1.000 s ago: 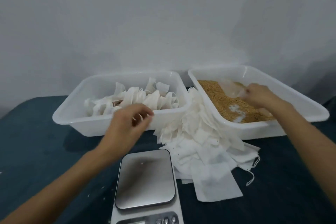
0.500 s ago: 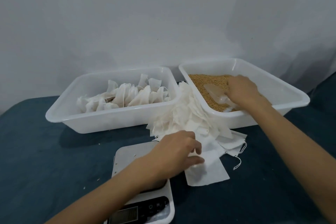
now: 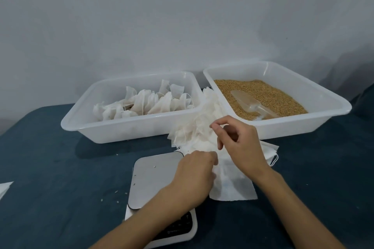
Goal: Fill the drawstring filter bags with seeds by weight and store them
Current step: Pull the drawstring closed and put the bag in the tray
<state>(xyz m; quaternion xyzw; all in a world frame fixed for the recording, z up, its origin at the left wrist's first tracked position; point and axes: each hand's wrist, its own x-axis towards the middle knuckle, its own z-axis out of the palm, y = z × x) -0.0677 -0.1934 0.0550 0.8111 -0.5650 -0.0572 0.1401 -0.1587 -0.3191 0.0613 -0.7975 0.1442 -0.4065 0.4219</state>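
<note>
**Inspection: empty bag being drawn from the pile; weighing not begun**

Progress: The left tray [image 3: 85,127] holds a batch of filled filter bags [image 3: 149,103], cinched and bunched, so part of the task appears done. A large pile of empty bags [image 3: 194,125] lies on the table between the two trays and spills toward the scale [image 3: 149,180]. The scale platform is bare apart from a few stray specks. The scoop [image 3: 253,103] lies unused on the seeds [image 3: 263,95] in the right tray [image 3: 323,107].

Hands: The left hand [image 3: 194,176] is curled down on the near edge of the pile, fingers closed on a flat bag [image 3: 232,186]. The right hand [image 3: 240,143] hovers over the same bag, fingers loosely bent, thumb and forefinger apart; whether it grips anything cannot be confirmed.

Materials: Bags are thin, white, non-woven, limp squares with string ties. Trays are translucent white plastic, rectangular, rounded rims. Seeds are fine, golden-brown, granular. The scoop is clear plastic. The scale top is brushed metal. The table covering is dark teal cloth.
</note>
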